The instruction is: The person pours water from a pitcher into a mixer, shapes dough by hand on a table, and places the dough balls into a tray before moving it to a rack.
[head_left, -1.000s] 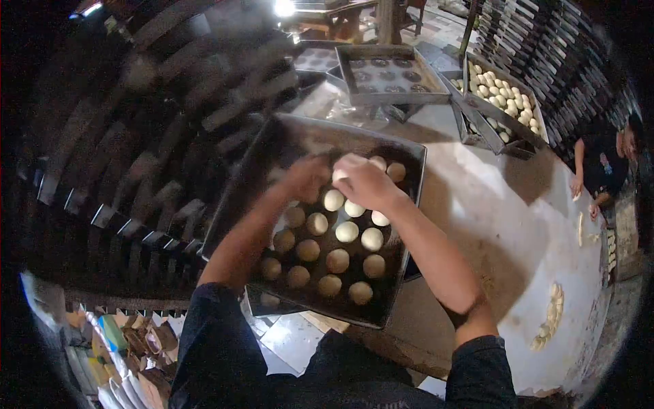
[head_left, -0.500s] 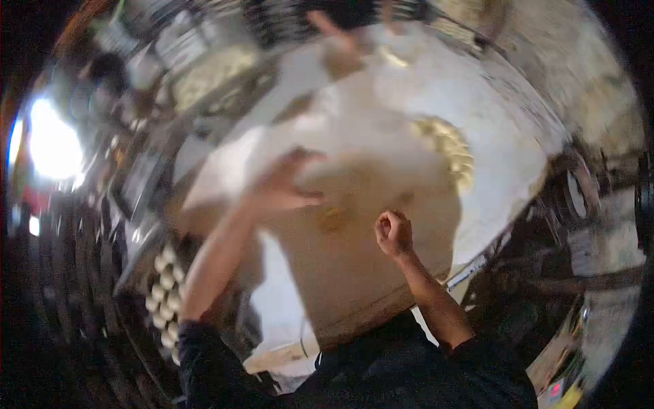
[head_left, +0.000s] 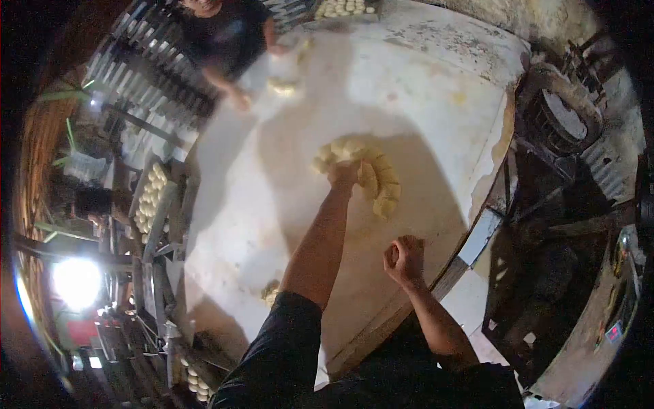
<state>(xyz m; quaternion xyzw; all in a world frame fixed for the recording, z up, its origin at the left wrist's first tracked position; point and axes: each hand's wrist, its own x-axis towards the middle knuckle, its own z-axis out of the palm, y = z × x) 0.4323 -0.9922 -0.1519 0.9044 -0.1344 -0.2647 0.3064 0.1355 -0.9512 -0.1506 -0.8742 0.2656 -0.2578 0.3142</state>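
My left hand reaches across the white work table, its fingers closed in at the inner edge of a curved row of pale yellow dough pieces. The dough partly hides the fingertips. Nearer to me, my right hand is curled into a loose fist above the table. Its folded fingers hide whatever may be inside. Another small dough lump lies beside my left sleeve.
Across the table stands another person, hands near further dough pieces. Trays of round dough balls stand at the left and the far edge. A bright lamp shines at left. The table's wooden edge runs along my right.
My view has turned rightward and steadied. My left hand, spread and blurred before, has gone forward to the curved dough row and closed in. My right hand stays curled.
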